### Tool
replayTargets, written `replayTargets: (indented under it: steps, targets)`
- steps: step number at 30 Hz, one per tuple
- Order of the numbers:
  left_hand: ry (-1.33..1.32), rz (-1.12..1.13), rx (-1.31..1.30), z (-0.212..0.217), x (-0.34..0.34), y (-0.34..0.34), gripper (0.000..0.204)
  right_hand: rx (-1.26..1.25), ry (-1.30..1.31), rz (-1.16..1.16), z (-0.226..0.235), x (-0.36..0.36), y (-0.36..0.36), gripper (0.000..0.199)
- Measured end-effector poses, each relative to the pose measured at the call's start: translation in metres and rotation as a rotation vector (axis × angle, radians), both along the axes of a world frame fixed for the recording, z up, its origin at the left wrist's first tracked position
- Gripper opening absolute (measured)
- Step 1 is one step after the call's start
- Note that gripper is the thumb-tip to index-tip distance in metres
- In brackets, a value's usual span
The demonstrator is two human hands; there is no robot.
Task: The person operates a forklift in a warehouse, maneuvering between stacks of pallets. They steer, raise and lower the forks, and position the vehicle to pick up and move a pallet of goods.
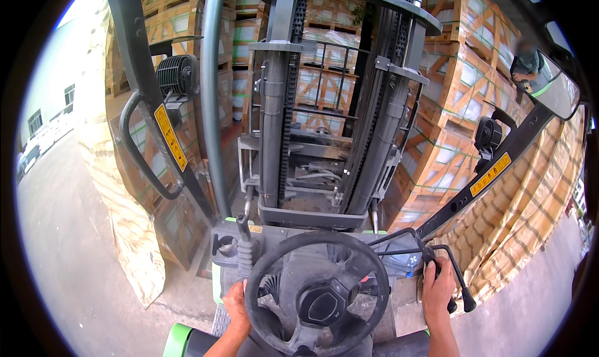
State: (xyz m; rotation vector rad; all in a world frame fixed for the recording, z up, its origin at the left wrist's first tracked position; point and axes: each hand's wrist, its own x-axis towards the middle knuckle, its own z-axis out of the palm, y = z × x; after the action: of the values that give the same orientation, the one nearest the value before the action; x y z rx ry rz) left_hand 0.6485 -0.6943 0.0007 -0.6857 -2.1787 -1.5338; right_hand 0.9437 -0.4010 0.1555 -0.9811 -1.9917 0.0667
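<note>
A black steering wheel [314,240] stands in front of me on a forklift. At its left rim is my left hand [236,308], closed around the rim with the fingertips partly hidden. To the right of the wheel, my right hand [439,287] is wrapped round one of several black control levers [460,271]. A lever knob [468,299] sticks out just beside that hand. Left of the wheel, a lever with a ribbed grey boot [245,256] rises from the dashboard, apart from my left hand.
The forklift mast [272,120] with chains and a load backrest [331,76] rises ahead. Strapped wooden crates [446,132] are stacked on both sides and beyond it. A tan tarp [524,213] hangs at right, another sheet [134,251] at left. A mirror [558,89] sits upper right.
</note>
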Motion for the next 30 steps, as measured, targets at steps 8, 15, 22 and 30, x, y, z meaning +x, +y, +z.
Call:
replayTargets:
  steps: [8,15,22,30]
  targets:
    - [0.033,-0.006,-0.007,0.002,0.002,-0.004,0.036,-0.045,0.022,-0.017,0.016,-0.016,0.01,0.02]
    - [0.024,-0.003,0.015,-0.001,0.003,-0.007,0.034,-0.033,-0.009,-0.01,0.019,-0.013,0.006,0.02]
    - [0.029,-0.021,-0.006,0.002,0.006,-0.011,0.034,-0.037,0.0,-0.016,0.02,-0.01,0.001,0.019]
    - [0.044,-0.027,-0.007,0.004,0.009,-0.015,0.033,-0.056,-0.002,0.001,0.02,-0.005,-0.003,0.018]
